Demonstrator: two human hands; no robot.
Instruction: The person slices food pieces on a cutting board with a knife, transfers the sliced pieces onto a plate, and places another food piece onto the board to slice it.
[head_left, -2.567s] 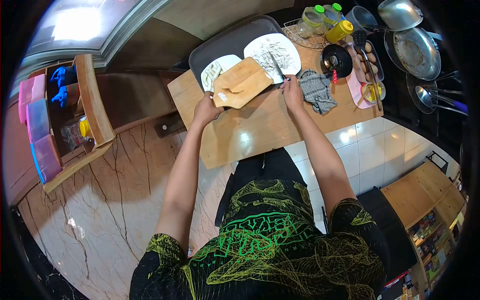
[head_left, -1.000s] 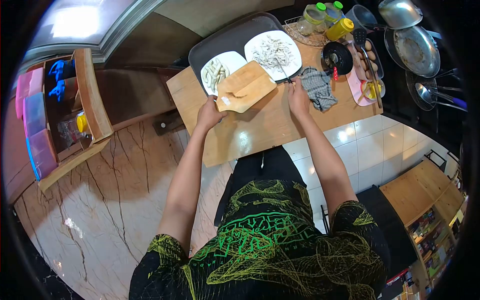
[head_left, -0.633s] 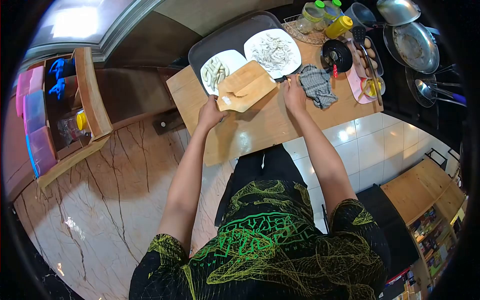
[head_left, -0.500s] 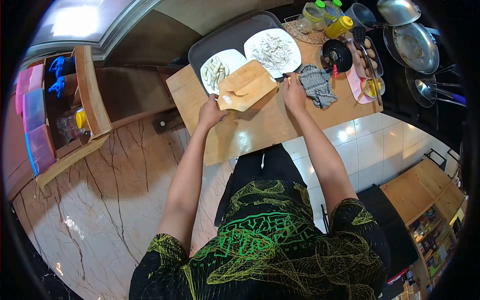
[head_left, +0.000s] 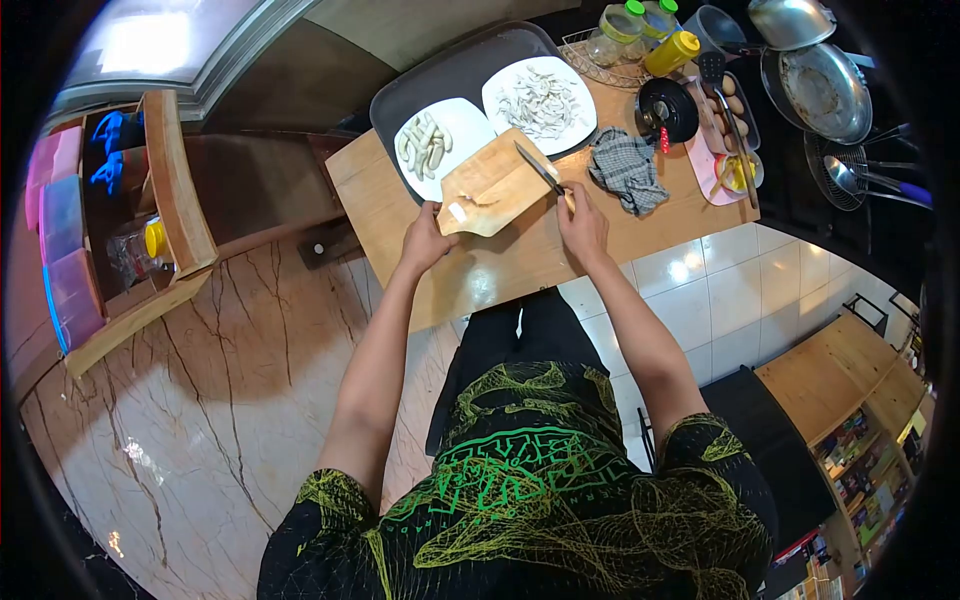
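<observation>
My left hand (head_left: 427, 240) grips the near left end of a wooden cutting board (head_left: 495, 190), which lies tilted over the rims of two white plates' near side. In my right hand (head_left: 582, 222) is a knife (head_left: 540, 168), its blade lying over the board's right part and pointing away to the left. The left plate (head_left: 465, 137) holds several pale, finger-long pieces (head_left: 425, 143). Many thin white slices (head_left: 541, 103) are heaped on the right plate (head_left: 584, 122). Both plates stand on a dark tray (head_left: 395, 92).
Right of the plates lie a checked cloth (head_left: 628, 172), a black bowl (head_left: 680, 108), eggs (head_left: 735, 104) and a spatula (head_left: 737, 120). Jars (head_left: 616, 36) and a yellow bottle (head_left: 672, 53) stand behind. Pans (head_left: 822, 90) are at the right; a wooden rack (head_left: 182, 190) stands left.
The knife has swung from the right plate's near edge to over the board. My right hand has moved toward me, and the board has come slightly nearer, still held by my left hand.
</observation>
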